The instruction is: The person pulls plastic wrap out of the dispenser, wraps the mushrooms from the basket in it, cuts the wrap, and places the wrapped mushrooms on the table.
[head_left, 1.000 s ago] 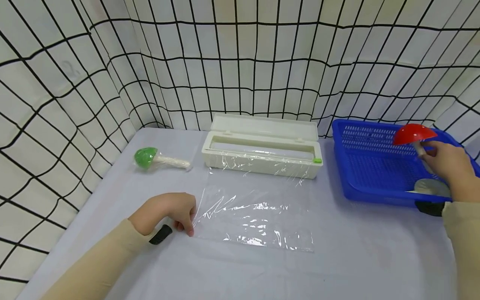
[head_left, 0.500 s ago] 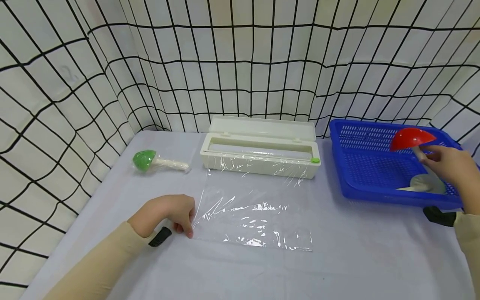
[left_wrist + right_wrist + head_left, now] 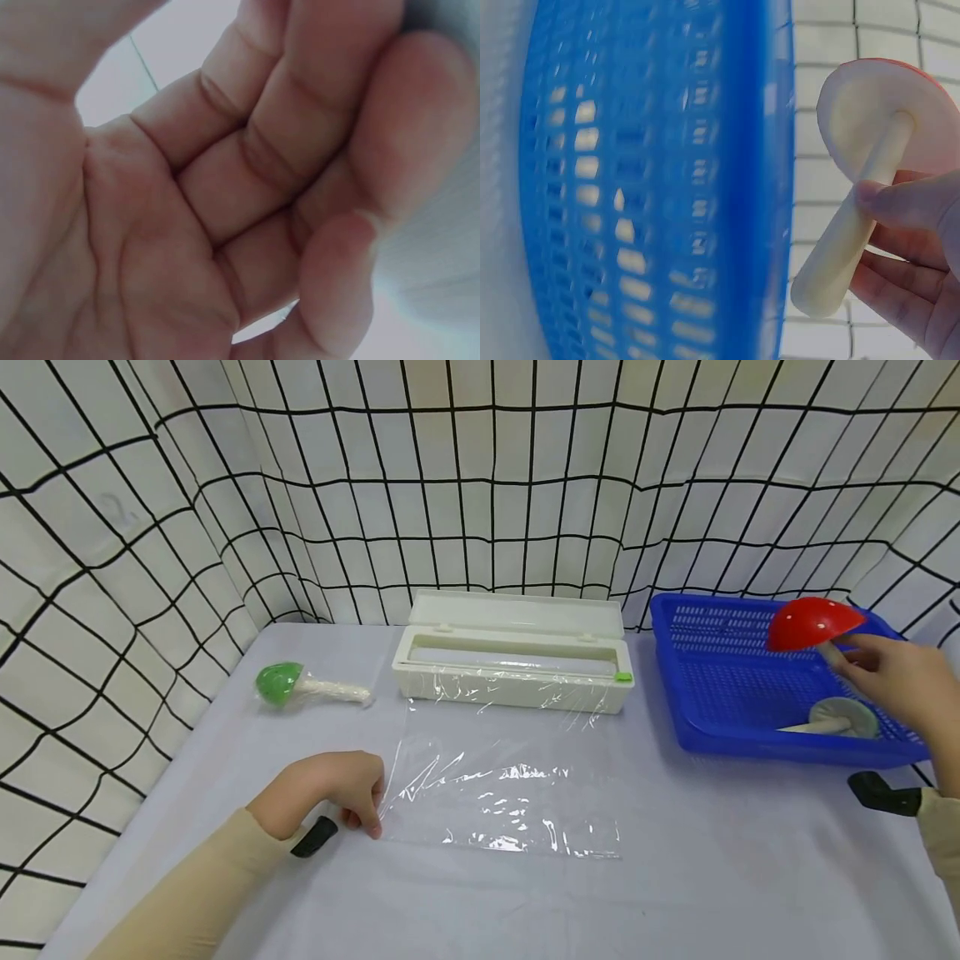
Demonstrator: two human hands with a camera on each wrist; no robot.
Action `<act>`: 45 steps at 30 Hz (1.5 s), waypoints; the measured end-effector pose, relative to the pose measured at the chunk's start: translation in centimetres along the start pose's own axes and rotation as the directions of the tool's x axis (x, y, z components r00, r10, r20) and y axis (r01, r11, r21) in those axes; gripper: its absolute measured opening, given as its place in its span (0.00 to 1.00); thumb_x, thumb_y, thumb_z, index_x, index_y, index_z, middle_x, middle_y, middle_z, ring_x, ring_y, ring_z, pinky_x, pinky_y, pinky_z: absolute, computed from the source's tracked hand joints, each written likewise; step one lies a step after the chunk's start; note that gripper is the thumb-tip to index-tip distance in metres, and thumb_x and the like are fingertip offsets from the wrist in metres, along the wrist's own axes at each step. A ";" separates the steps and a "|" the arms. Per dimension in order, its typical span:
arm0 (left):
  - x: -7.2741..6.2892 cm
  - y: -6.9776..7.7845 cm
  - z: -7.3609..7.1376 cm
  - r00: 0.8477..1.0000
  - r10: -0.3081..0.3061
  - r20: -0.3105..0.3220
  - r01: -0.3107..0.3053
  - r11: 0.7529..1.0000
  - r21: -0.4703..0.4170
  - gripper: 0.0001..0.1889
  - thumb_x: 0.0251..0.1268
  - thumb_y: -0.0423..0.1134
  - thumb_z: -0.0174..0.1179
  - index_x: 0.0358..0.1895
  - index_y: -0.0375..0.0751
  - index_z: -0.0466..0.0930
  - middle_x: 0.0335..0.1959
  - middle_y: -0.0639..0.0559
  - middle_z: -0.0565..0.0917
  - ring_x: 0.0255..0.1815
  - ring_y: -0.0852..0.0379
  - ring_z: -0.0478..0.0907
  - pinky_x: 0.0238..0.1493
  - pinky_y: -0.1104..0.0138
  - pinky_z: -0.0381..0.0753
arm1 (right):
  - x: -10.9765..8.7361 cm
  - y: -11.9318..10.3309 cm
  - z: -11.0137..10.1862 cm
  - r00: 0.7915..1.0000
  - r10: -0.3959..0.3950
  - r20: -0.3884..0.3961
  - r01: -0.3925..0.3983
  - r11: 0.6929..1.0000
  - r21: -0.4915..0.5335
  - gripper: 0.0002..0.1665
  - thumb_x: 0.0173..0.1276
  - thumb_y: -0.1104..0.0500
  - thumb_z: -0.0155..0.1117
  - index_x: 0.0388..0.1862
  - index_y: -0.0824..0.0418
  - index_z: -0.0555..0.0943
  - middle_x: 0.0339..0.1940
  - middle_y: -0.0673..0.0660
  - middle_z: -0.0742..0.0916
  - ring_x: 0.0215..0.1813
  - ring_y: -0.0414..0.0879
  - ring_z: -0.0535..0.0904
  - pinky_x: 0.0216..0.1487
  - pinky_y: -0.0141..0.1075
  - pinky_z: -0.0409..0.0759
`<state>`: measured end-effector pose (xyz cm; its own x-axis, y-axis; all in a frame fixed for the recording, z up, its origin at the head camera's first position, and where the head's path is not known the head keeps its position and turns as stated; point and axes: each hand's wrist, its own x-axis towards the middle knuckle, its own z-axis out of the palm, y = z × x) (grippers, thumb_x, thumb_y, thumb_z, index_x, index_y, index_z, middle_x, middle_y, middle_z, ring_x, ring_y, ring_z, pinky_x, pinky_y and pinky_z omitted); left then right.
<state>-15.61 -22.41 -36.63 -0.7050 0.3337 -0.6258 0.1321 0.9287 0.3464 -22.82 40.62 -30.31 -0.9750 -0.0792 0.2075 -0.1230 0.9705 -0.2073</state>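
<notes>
My right hand (image 3: 903,681) grips a red-capped toy mushroom (image 3: 813,622) by its pale stem, above the blue basket (image 3: 675,710). In the right wrist view the mushroom's white underside and thick stem (image 3: 840,255) show, thumb on one side and fingers on the other. On the white table, my left hand (image 3: 337,789) pinches the near left corner of a clear sheet of cling film (image 3: 510,793). The film runs out from a white dispenser box (image 3: 517,689) with its lid raised. Curled fingers (image 3: 300,120) fill the left wrist view and hide the film there.
A green-capped toy mushroom (image 3: 303,687), wrapped in film, lies left of the dispenser. Another mushroom (image 3: 840,718), greyish underside up, rests in the basket near its front wall. Black wire mesh (image 3: 480,510) with white cloth behind it borders the table's back and left side.
The red mushroom has risen slightly in my right hand, and more of the mushroom in the basket shows. The view has shifted a little; my left hand stays at the film's corner.
</notes>
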 end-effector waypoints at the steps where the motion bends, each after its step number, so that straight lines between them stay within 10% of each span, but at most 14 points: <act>1: 0.0 0.0 0.0 1.000 -0.001 0.001 0.001 1.000 -0.003 0.18 0.48 0.38 0.81 0.18 0.41 0.78 0.13 0.54 0.79 0.17 0.60 0.73 0.26 0.68 0.67 | 0.0 -0.4 -0.1 1.000 -0.002 0.005 0.002 1.000 0.001 0.21 0.76 0.63 0.61 0.57 0.81 0.73 0.40 0.83 0.81 0.41 0.78 0.77 0.44 0.69 0.78; 10: -0.3 -0.1 0.2 1.000 0.005 -0.004 -0.005 1.000 -0.008 0.18 0.48 0.38 0.81 0.17 0.41 0.77 0.13 0.54 0.79 0.17 0.61 0.73 0.26 0.69 0.66 | -0.4 -4.2 -0.8 1.000 -0.001 0.022 0.001 1.000 0.021 0.24 0.80 0.58 0.58 0.61 0.79 0.74 0.41 0.80 0.82 0.45 0.74 0.76 0.46 0.69 0.77; 21: -0.4 0.0 0.1 1.000 0.010 -0.008 -0.010 1.000 0.002 0.18 0.48 0.38 0.81 0.17 0.41 0.77 0.13 0.55 0.79 0.17 0.61 0.73 0.25 0.69 0.65 | -1.2 -8.9 -0.3 0.975 -0.218 -0.049 0.221 0.973 0.073 0.16 0.74 0.64 0.65 0.55 0.72 0.82 0.27 0.60 0.85 0.30 0.55 0.79 0.24 0.29 0.72; 28: -0.4 -0.2 0.1 1.000 0.026 -0.011 -0.026 1.000 0.001 0.19 0.48 0.38 0.81 0.15 0.42 0.76 0.12 0.56 0.77 0.16 0.62 0.71 0.25 0.69 0.63 | -1.3 -11.8 0.5 0.956 -0.290 -0.034 0.292 0.943 0.162 0.18 0.71 0.65 0.68 0.58 0.71 0.83 0.33 0.60 0.88 0.36 0.56 0.83 0.29 0.27 0.76; 37: -0.4 -0.1 0.0 0.999 0.030 -0.013 -0.030 1.000 0.005 0.19 0.48 0.38 0.80 0.15 0.42 0.76 0.12 0.55 0.77 0.17 0.61 0.70 0.25 0.69 0.64 | -1.8 -16.5 3.2 0.892 -0.449 -0.048 0.448 0.866 0.221 0.20 0.66 0.68 0.73 0.57 0.70 0.85 0.35 0.59 0.90 0.37 0.54 0.86 0.38 0.49 0.87; 45: -0.2 -0.3 -0.2 0.998 0.051 -0.023 -0.051 0.999 0.002 0.19 0.47 0.37 0.80 0.14 0.44 0.76 0.12 0.57 0.76 0.17 0.62 0.70 0.25 0.70 0.64 | -2.5 -20.5 6.2 0.851 -0.525 0.019 0.484 0.796 0.363 0.20 0.65 0.69 0.73 0.57 0.69 0.85 0.37 0.58 0.91 0.39 0.51 0.88 0.40 0.43 0.88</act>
<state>-15.64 -22.73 -36.49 -0.7130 0.3772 -0.5910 0.1694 0.9106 0.3769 -19.03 19.46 -32.52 -0.7685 -0.5814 0.2673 -0.6366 0.6520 -0.4119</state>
